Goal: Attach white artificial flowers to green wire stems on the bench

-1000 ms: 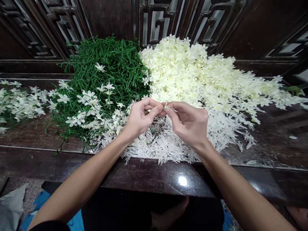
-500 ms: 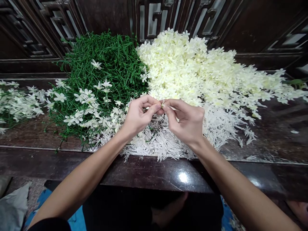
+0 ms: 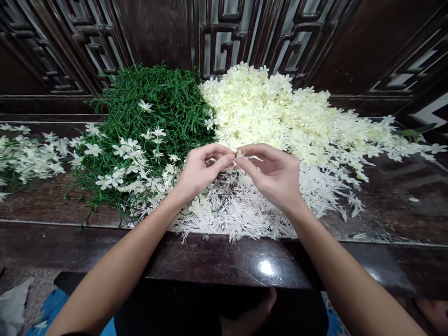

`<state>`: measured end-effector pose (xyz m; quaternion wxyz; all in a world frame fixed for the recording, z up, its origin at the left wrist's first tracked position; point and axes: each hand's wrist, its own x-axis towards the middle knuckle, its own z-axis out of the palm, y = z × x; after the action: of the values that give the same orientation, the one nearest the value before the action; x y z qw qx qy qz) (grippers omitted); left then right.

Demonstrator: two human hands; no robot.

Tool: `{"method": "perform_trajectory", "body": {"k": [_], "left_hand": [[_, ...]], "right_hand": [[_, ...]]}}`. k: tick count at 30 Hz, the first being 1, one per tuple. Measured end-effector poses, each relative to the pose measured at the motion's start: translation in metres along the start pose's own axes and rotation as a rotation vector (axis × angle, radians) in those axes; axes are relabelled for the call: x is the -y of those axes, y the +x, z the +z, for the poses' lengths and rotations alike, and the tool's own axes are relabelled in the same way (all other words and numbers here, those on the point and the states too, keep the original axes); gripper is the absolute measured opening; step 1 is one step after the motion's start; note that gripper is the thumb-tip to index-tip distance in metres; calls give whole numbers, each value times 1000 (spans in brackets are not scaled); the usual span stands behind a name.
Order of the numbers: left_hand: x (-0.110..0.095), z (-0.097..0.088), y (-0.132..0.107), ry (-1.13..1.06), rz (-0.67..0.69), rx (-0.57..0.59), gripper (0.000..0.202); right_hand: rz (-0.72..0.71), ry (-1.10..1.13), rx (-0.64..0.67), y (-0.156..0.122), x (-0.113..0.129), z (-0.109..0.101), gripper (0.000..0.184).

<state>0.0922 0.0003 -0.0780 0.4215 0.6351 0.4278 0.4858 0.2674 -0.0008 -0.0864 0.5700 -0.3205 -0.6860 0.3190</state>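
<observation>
Over the middle of the piles, my left hand point(image 3: 205, 170) and my right hand point(image 3: 273, 172) meet at their fingertips, both pinched closed. Between them is a small white artificial flower point(image 3: 239, 154), with thin white pieces sticking out past my right fingers. My right thumb and index finger grip it; what my left fingertips pinch is hidden. Just below my hands spreads a heap of thin white stamen pieces point(image 3: 241, 217). Behind them lie a heap of cream flower petals point(image 3: 259, 112) and, to its left, a tangle of green plastic stems point(image 3: 157, 100).
White flowers on green stems point(image 3: 128, 156) lie at the front of the green tangle, and another bunch of white flowers point(image 3: 31, 156) is at the far left. Everything rests on a dark wooden bench point(image 3: 392, 205) with a carved lattice back point(image 3: 227, 42). A small white disc point(image 3: 413, 199) lies at right.
The view has tipped up slightly, so the piles sit lower. My fingertips stay together, and more of the white flower and its thin pieces now shows between them.
</observation>
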Motion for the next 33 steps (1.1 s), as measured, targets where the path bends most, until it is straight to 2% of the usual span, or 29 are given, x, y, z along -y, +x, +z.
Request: {"method": "perform_trajectory", "body": {"k": [3,6,8,11,15,17,23,28,33], "left_hand": [[2,-1,0,-34,-65,-42,8],[1,-4,2,-139,-136,-161,2],[1,-5,4,-226,-165,-232,9],[-1,-6,6,-301,-205,-299,17],[-5,-5,7,-316,-264,-338,24],[-5,-4,8,-326,-278,-343,27],[-5,-4,7,-412,-283,-317,25],[-6,-4,5,-463,-284,-294,17],[-5,-3,4,-389,-267,-250,13]], "right_hand": [[2,-26,-81,5,-3,-6,16],[54,-69,-209,11,-10,-17,14],[127,-166,-226,13,-19,-25,13],[170,-422,-38,10,-34,-32,7],[66,-663,249,1,-45,-29,14],[50,-750,338,-2,-47,-27,18],[104,-812,409,0,-41,-25,33],[213,-785,358,4,-27,-25,31],[200,-881,506,1,-22,-17,35]]}}
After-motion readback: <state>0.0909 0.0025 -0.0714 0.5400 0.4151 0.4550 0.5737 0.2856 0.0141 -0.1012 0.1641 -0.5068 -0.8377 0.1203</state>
